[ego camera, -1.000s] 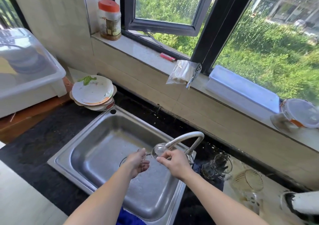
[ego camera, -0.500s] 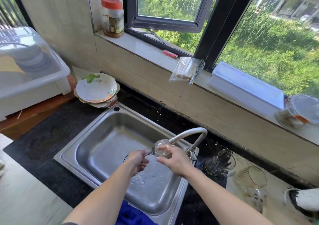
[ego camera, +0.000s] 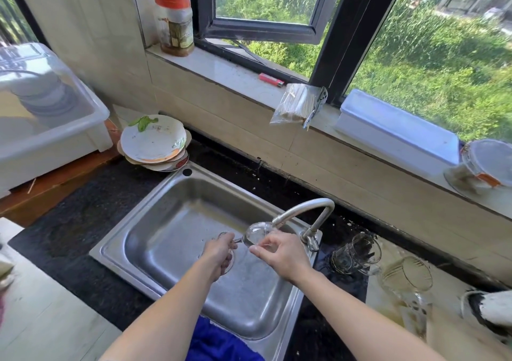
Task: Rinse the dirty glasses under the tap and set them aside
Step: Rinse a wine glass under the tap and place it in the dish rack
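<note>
A clear stemmed glass [ego camera: 256,232] lies on its side right under the spout of the curved metal tap [ego camera: 304,211], above the steel sink [ego camera: 155,214]. My left hand [ego camera: 219,252] is closed around its stem and foot. My right hand [ego camera: 279,252] holds the bowl from the right, fingers against the rim. A thin stream of water falls below the glass. Two more clear glasses wait on the counter to the right: a glass mug [ego camera: 356,254] and a larger tilted glass [ego camera: 407,276].
A stack of dirty plates [ego camera: 153,142] sits at the sink's far left corner, beside a white plastic bin [ego camera: 50,128]. On the window sill stand a jar [ego camera: 174,23], a lighter [ego camera: 270,79], a bag of sticks [ego camera: 297,104] and a white box [ego camera: 396,131]. A blue cloth [ego camera: 221,344] hangs at the front edge.
Both hands stay on the glass under the tap. My right hand has shifted slightly around the bowl; the view has drifted a little to the left.
</note>
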Demonstrator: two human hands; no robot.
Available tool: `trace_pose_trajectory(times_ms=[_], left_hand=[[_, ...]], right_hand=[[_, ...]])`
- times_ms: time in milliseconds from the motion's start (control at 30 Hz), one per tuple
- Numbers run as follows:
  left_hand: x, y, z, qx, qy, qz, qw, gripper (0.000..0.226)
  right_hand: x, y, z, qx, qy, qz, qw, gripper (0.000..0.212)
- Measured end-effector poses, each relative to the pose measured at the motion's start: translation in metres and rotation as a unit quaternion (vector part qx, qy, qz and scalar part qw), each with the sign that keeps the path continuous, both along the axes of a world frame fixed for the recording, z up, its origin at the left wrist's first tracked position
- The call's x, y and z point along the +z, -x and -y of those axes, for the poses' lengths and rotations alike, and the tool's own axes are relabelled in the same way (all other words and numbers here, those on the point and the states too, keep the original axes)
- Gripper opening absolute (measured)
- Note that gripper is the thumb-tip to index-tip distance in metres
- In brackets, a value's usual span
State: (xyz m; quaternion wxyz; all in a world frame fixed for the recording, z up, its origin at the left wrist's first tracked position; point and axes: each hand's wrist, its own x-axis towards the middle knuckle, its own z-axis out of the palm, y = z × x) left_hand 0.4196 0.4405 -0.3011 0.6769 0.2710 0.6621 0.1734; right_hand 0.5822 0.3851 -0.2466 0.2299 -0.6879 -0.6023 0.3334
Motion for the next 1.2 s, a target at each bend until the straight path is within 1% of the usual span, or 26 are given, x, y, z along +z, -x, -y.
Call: trace_pose_trajectory(times_ms=[67,100,133,167,233,267,333,400,433,467,500,567,633,667,700,767,833,867,900,933,967,1000,1067,1100,1133,1200], left_hand=[[0.002,0.001,-0.002,-0.028,0.009,-0.021,0.999,0.033],[0.004,0.002,-0.002,-0.056,0.022,-0.031,0.998,0.034],[0.006,0.004,-0.002,-0.082,0.036,-0.036,0.995,0.033],[0.006,0.005,-0.001,-0.096,0.049,-0.034,0.994,0.031],[0.005,0.006,-0.002,-0.084,0.060,-0.008,0.995,0.026],[0.004,0.006,-0.002,-0.065,0.056,-0.003,0.996,0.023],[0.008,0.001,-0.001,-0.048,0.019,-0.022,0.998,0.018],[0.017,-0.009,0.003,-0.074,-0.054,-0.066,0.994,0.011],[0.023,-0.013,0.005,-0.087,-0.100,-0.087,0.987,0.011],[0.030,-0.016,0.008,-0.098,-0.146,-0.107,0.979,0.013],[0.037,-0.016,0.009,-0.107,-0.182,-0.131,0.969,0.014],[0.049,-0.009,0.011,-0.133,-0.215,-0.192,0.948,0.012],[0.059,-0.001,0.013,-0.166,-0.230,-0.233,0.930,0.014],[0.062,0.001,0.015,-0.178,-0.238,-0.246,0.923,0.015],[0.063,0.002,0.017,-0.183,-0.244,-0.257,0.917,0.016],[0.063,0.000,0.019,-0.181,-0.256,-0.270,0.911,0.017],[0.065,-0.001,0.020,-0.180,-0.274,-0.280,0.902,0.016],[0.066,0.000,0.020,-0.184,-0.286,-0.289,0.895,0.016],[0.067,0.000,0.020,-0.187,-0.299,-0.296,0.887,0.015],[0.067,0.000,0.020,-0.189,-0.312,-0.303,0.880,0.014],[0.069,0.000,0.020,-0.193,-0.320,-0.308,0.875,0.013],[0.069,0.000,0.020,-0.198,-0.325,-0.309,0.872,0.012],[0.068,-0.002,0.018,-0.201,-0.335,-0.300,0.870,0.010],[0.068,-0.003,0.018,-0.206,-0.342,-0.298,0.867,0.010],[0.069,-0.002,0.019,-0.211,-0.349,-0.298,0.863,0.010],[0.069,0.000,0.020,-0.211,-0.365,-0.297,0.857,0.010]], right_hand=[[-0.001,-0.001,-0.001,0.039,0.015,0.013,0.999,0.032],[0.001,0.000,-0.001,0.045,0.031,0.008,0.998,0.030],[0.001,-0.001,-0.002,0.043,0.048,-0.005,0.998,0.018],[0.001,-0.002,-0.003,0.036,0.051,-0.010,0.998,0.015],[0.000,-0.003,-0.001,-0.025,0.056,-0.050,0.997,0.044],[-0.003,-0.004,0.000,-0.076,0.055,-0.080,0.992,0.050],[-0.013,-0.005,-0.003,-0.185,0.073,-0.121,0.973,0.048],[-0.018,0.001,-0.007,-0.274,0.099,-0.156,0.944,0.042],[-0.020,0.007,-0.009,-0.301,0.108,-0.162,0.933,0.048],[-0.021,0.012,-0.009,-0.305,0.111,-0.138,0.936,0.053],[-0.020,0.016,-0.009,-0.281,0.102,-0.084,0.951,0.053],[-0.018,0.017,-0.005,-0.203,0.081,0.025,0.976,0.047],[-0.019,0.011,-0.007,-0.168,0.089,0.048,0.981,0.049],[-0.021,0.010,-0.009,-0.168,0.097,0.060,0.979,0.053],[-0.023,0.012,-0.012,-0.160,0.084,0.081,0.980,0.055],[-0.019,0.023,-0.015,-0.087,0.050,0.111,0.989,0.048],[-0.017,0.028,-0.014,-0.028,0.022,0.098,0.995,0.040],[-0.016,0.023,-0.015,-0.036,0.039,0.077,0.996,0.042],[-0.013,0.017,-0.017,-0.067,0.056,0.065,0.994,0.050],[-0.014,0.010,-0.020,-0.097,0.068,0.082,0.990,0.058],[-0.013,0.008,-0.022,-0.097,0.052,0.105,0.988,0.062],[-0.009,0.012,-0.022,-0.080,0.032,0.093,0.992,0.062],[-0.006,0.026,-0.019,-0.015,-0.018,0.089,0.996,0.059],[-0.008,0.025,-0.018,-0.002,-0.013,0.083,0.996,0.059],[-0.009,0.018,-0.020,-0.016,0.013,0.067,0.998,0.059],[-0.014,0.000,-0.028,-0.078,0.104,0.049,0.990,0.058]])
